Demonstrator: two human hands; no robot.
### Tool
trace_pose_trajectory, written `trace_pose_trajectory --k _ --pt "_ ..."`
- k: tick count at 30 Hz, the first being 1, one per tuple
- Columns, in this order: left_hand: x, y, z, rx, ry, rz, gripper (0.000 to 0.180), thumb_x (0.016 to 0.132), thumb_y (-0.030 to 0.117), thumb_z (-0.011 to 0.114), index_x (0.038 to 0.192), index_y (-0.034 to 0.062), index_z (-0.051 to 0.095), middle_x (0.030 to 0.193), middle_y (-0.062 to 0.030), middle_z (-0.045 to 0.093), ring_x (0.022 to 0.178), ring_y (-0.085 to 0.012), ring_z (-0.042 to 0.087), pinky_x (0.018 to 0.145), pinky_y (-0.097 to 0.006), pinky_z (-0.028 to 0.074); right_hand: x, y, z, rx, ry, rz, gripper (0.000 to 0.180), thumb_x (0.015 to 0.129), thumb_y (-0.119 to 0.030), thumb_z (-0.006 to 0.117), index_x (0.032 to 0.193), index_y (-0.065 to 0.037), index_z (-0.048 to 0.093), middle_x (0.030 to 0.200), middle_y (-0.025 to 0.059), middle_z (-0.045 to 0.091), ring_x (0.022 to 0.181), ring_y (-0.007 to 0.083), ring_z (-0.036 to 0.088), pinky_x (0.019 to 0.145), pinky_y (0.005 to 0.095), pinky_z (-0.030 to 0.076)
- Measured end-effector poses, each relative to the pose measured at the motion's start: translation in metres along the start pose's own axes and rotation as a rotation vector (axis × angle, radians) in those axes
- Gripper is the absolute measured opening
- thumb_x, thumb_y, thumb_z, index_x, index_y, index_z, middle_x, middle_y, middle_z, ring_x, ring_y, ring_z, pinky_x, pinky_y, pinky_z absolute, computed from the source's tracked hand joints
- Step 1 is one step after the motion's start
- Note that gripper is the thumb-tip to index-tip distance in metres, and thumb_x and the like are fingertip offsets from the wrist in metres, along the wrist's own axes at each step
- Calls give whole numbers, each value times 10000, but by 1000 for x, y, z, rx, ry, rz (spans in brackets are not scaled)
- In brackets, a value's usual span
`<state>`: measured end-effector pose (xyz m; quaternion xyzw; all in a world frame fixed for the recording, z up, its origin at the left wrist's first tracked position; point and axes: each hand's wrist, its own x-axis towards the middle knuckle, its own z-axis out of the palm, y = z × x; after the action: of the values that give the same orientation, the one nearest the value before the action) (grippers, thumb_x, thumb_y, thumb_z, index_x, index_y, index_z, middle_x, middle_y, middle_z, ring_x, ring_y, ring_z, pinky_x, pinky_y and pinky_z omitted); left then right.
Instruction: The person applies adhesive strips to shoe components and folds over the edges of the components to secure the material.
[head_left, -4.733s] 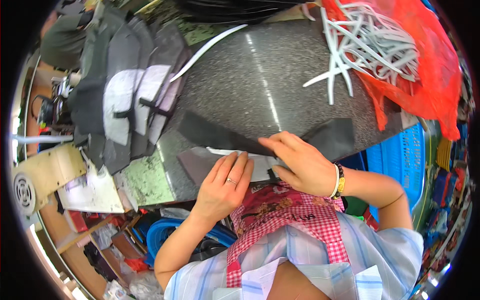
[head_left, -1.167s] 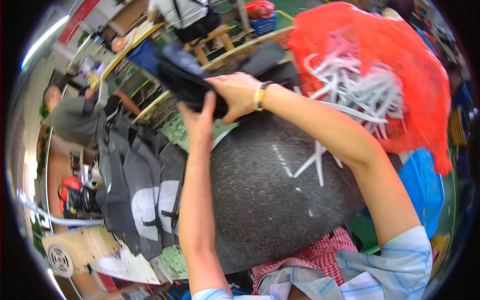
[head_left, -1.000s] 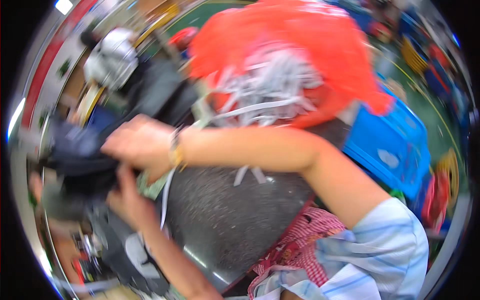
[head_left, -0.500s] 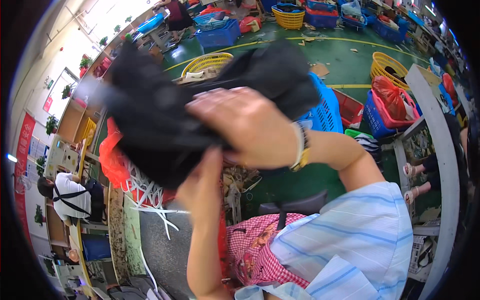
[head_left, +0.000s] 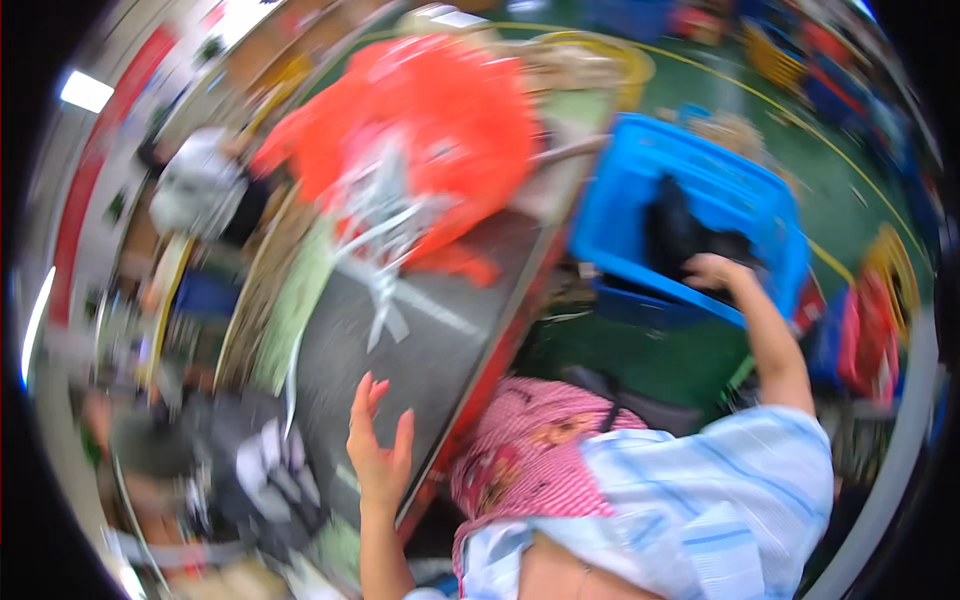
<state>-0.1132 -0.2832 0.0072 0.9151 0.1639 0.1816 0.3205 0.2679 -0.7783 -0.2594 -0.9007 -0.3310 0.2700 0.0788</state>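
Observation:
My left hand (head_left: 380,455) is raised over the dark grey table top (head_left: 410,315) near its red edge, fingers spread and holding nothing. At the right, my right hand (head_left: 715,272) reaches into a blue plastic basket (head_left: 625,225), its fingers curled on a black cloth piece (head_left: 675,225) lying inside. Part of that cloth and some fingertips are hidden or blurred. Ahead of my left hand, a red plastic bag (head_left: 450,130) rests on the table, with white strips (head_left: 385,215) spilling out of its near side.
Beyond the basket stand a yellow basket (head_left: 635,75) and more crates on the green floor (head_left: 830,175). A grey bundle with white parts (head_left: 270,470) lies at the lower left. A person in a white top (head_left: 200,185) is at the far left.
The black cloth went from between both hands above the table into the blue basket with my right hand. My left hand let go and drew back. The view swung toward the table.

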Motion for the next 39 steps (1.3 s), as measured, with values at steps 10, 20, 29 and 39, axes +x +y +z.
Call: trace_pose_trajectory --k 10,20,29,39 --pt "-111 -165 -147 1149 564 -397 666 804 336 766 1343 34 518 1419 -204 480 1342 -404 410 1083 -471 344 22 -409 -154 413 -93 -829 202 868 -106 659 1043 -6 647 967 144 669 833 267 673 744 374 538" --pt "-73 -179 -168 727 423 -476 636 746 217 806 1262 52 470 1109 -269 644 967 -434 647 803 -490 525 211 -701 -43 -72 275 -915 488 857 -211 679 1298 -57 537 1423 182 440 1162 358 583 924 446 515" --pt "-67 -107 -98 455 557 -151 568 724 178 778 1230 34 562 1177 -200 630 1064 -385 626 916 -431 504 229 -643 -95 493 104 -803 238 901 -258 646 982 -34 630 809 123 697 786 222 683 671 347 540" --pt "-51 -128 14 617 333 55 508 708 57 771 1182 22 592 1155 -162 591 1067 -335 587 889 -403 518 80 -479 -105 1875 -748 -578 222 1043 -226 470 1052 -36 584 657 -10 470 567 61 406 478 185 343"
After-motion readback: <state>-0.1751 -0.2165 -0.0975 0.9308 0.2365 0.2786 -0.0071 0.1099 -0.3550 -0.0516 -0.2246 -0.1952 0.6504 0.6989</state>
